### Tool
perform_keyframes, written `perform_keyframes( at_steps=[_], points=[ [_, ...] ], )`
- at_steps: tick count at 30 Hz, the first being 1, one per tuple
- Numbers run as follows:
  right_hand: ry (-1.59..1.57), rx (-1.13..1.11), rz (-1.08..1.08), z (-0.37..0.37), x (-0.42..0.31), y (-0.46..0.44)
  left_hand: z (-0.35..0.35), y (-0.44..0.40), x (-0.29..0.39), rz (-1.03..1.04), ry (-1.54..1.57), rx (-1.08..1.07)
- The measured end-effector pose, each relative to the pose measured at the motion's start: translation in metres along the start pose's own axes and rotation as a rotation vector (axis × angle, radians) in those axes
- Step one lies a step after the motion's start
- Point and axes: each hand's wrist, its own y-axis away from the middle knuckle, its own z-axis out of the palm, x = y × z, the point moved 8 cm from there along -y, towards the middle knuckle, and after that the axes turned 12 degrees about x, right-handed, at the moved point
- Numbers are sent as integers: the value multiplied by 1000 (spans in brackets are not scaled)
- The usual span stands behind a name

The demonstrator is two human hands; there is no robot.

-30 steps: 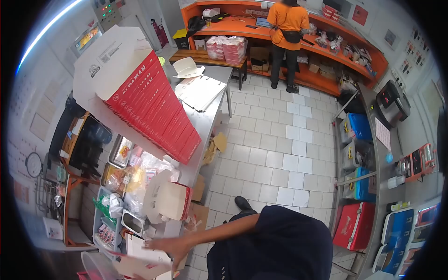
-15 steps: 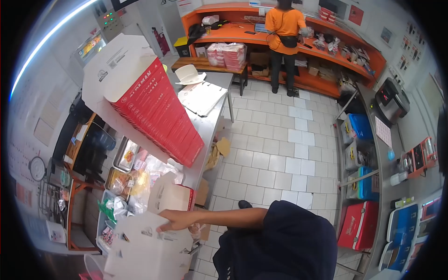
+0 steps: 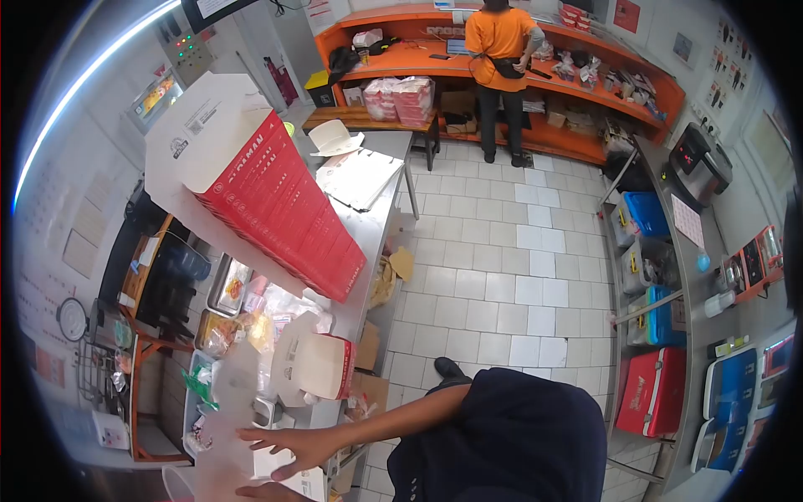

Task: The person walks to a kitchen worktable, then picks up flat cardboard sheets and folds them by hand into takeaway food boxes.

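My right hand (image 3: 297, 450) is at the lower left with its fingers spread. Its fingertips meet the edge of a whitish cardboard box blank (image 3: 230, 410), which is smeared by motion. Only a little of my left hand (image 3: 276, 493) shows at the bottom edge, near the blank's lower end; its grip is hidden. White cardboard (image 3: 305, 484) lies beneath my hands. Just beyond them stands an open box (image 3: 326, 366), red outside and pale inside. Farther along the steel table leans a tall stack of nested red pizza boxes (image 3: 284, 205) with white flaps.
Trays with packed items (image 3: 222, 335) and a plastic bin (image 3: 198, 393) line the table's far side. White boxes (image 3: 360, 177) lie at its end. A person in an orange shirt (image 3: 500, 50) stands at the orange counter (image 3: 389, 60). A red cooler (image 3: 652, 391) sits under the right-hand shelf.
My right hand has opened and moved down from the cardboard's top. The cardboard has swung upright and left, uncovering more of the open red box. My left hand has come into view.
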Motion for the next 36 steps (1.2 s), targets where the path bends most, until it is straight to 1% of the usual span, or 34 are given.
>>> perform_keyframes(
  at_steps=[1, 3, 4, 5, 7, 8, 9, 11, 12, 13, 14, 15, 17, 19, 20, 21, 23, 25, 27, 28, 30, 32, 33, 35, 36],
  points=[
    [0, -2, -1, -1, -1, -6, 0, 0, 6, 40, -7, -9],
    [-657, -173, 123, 3, -17, -16, 3, 1, 17, 132, -34, -29],
    [-696, -137, 157, -1, -41, -16, 5, 3, 22, 191, -47, -45],
    [-697, -141, 158, -8, -46, -20, 5, 5, 26, 254, -67, -54],
    [-362, 129, 428, -34, -27, -25, 6, 2, 36, 307, -24, -28],
    [-192, 300, 450, -50, -34, -21, 7, -3, 37, 242, 74, 10],
    [-195, 296, 450, -50, -31, -22, 5, 7, 30, 244, 70, 9],
    [-450, 265, 341, -47, -29, -28, 2, 59, -52, -300, 50, -19],
    [-451, 262, 341, -38, -26, -29, -5, 105, -102, -315, -30, 131],
    [-457, 351, 285, -34, -25, -30, -4, 97, -93, -315, -33, 133],
    [-463, 441, 228, -34, -25, -30, -2, 86, -79, -267, -33, 112],
    [-469, 441, 227, -32, -23, -31, 0, 65, -56, -217, -31, 88],
    [-449, 301, 281, -19, -17, -34, 3, 23, -8, -121, -30, 41],
    [-430, 275, 266, -20, -11, -38, -3, -2, 23, -32, -35, -3],
    [-407, 253, 249, -20, -10, -39, -4, -2, 19, -97, -45, -92],
    [-410, 249, 253, -21, -11, -39, -10, -5, 16, -99, -51, -93],
    [-366, 407, 283, -37, -11, -39, -4, -6, 18, -68, 289, -259],
    [-353, 414, 315, -30, -9, -31, -1, -10, 23, -100, 247, -223],
    [-345, 425, 350, -26, -2, -26, -1, -8, 13, -220, 94, -125],
    [-376, 428, 383, -25, 5, -27, 0, -6, 11, -220, 92, -129],
    [-400, 426, 418, -26, 7, -27, 0, -5, 11, -120, -51, -92],
    [-415, 337, 451, -25, 4, -28, -1, -11, 10, -121, 6, -100],
    [-415, 342, 452, -28, 3, -29, 0, -15, 12, -124, 64, -110],
    [-451, 254, 365, -26, -4, -33, 5, -23, 20, -127, 92, -149],
    [-451, 254, 366, -29, -2, -35, 8, -25, 23, -122, 119, -184]
  ],
)
